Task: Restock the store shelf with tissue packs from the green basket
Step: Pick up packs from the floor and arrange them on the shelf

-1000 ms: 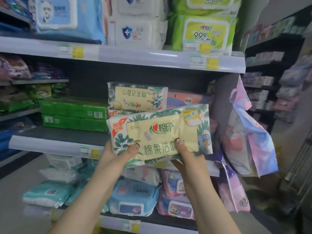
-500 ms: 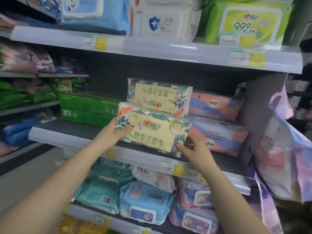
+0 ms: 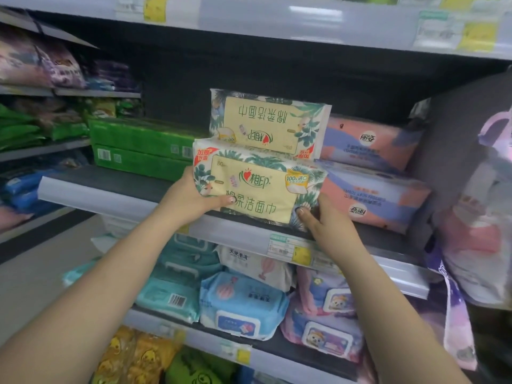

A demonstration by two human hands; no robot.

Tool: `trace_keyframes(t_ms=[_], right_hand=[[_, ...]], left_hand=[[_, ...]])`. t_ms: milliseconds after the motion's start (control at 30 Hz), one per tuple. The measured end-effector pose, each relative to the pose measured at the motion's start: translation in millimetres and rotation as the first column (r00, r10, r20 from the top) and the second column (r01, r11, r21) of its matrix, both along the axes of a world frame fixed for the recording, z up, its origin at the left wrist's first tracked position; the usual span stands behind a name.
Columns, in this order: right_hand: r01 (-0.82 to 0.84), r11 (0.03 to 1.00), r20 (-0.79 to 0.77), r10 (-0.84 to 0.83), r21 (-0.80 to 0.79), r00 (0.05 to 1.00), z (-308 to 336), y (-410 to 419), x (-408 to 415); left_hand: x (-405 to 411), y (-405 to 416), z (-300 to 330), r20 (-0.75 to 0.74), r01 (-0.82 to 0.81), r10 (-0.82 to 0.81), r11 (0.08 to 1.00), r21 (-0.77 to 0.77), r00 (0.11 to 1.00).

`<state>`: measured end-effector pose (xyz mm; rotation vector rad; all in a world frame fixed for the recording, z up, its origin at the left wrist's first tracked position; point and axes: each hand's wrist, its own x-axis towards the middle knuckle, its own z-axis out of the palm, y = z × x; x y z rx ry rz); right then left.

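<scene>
A cream tissue pack (image 3: 257,184) with green leaf print rests at the front of the middle shelf (image 3: 116,194). My left hand (image 3: 188,199) grips its lower left corner and my right hand (image 3: 322,220) holds its lower right corner. Right behind and above it sits a matching tissue pack (image 3: 268,124), turned upside down. The green basket is out of view.
Green boxes (image 3: 141,145) are stacked to the left on the same shelf, pink-and-blue packs (image 3: 371,176) to the right. Wet-wipe packs (image 3: 243,306) fill the shelf below. An upper shelf edge (image 3: 277,20) overhangs. Hanging pastel bags (image 3: 482,217) crowd the right side.
Both hands carried the pack from mid-air down and forward onto the middle shelf, in front of the upside-down pack. The view has moved closer to the shelf.
</scene>
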<state>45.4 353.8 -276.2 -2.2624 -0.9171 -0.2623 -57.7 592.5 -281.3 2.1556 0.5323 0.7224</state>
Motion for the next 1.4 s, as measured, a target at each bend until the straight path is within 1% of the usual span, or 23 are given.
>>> trace_keyframes(t_ms=[167, 233, 300, 400, 567, 667, 833, 1000, 1167, 1300, 1400], right_hand=[[0.051, 0.998, 0.030, -0.049, -0.039, 0.998, -1.7, 4.9, 1.5], [0.046, 0.999, 0.014, -0.046, -0.028, 0.999, -0.5, 4.8, 1.2], [0.030, 0.999, -0.001, -0.030, -0.019, 1.000, 1.0, 2.9, 1.3], [-0.001, 1.000, 0.018, 0.001, 0.006, 1.000, -1.1, 0.1, 0.8], [0.027, 1.000, 0.083, -0.028, 0.008, 0.996, -8.1, 0.3, -2.6], [0.032, 0.999, 0.074, -0.033, 0.007, 0.997, -7.1, 0.4, -3.2], [0.035, 0.999, 0.053, -0.035, 0.006, 0.998, -5.4, 0.9, -4.7], [0.043, 0.999, 0.028, -0.043, 0.014, 0.999, -2.8, 1.7, -5.6], [0.074, 0.997, 0.017, -0.074, 0.015, 0.997, -0.6, 3.3, -6.4], [0.094, 0.996, 0.020, -0.094, 0.000, 0.995, -0.2, 4.9, -7.5], [0.106, 0.994, 0.024, -0.106, -0.011, 0.994, -0.1, 6.4, -9.4]], left_hand=[[1.5, 0.2, 6.7, -0.127, -0.048, 0.061, 0.994, 0.102, 0.990], [0.2, 1.4, 9.3, -0.180, -0.014, 0.038, 0.991, 0.131, 0.983], [-2.8, 1.9, 12.2, -0.202, 0.034, -0.006, 0.990, 0.135, 0.979], [-6.5, -2.6, 14.2, -0.155, 0.056, -0.040, 0.993, 0.102, 0.987], [-6.2, -6.5, 12.0, -0.118, -0.004, 0.002, 1.000, -0.014, 0.993], [-3.3, -6.2, 12.9, -0.117, -0.058, 0.054, 0.998, -0.030, 0.992], [-4.1, -9.8, 16.2, -0.065, -0.088, 0.083, 0.993, -0.082, 0.994], [-7.0, -5.3, 14.9, -0.100, -0.071, 0.069, 0.997, -0.020, 0.993], [-8.0, -1.0, 13.6, -0.156, -0.036, 0.051, 0.995, 0.097, 0.986], [-8.2, -3.1, 14.1, -0.161, -0.065, 0.086, 0.990, 0.128, 0.983], [-8.8, -8.5, 14.4, -0.143, -0.066, 0.082, 0.991, 0.118, 0.986]])
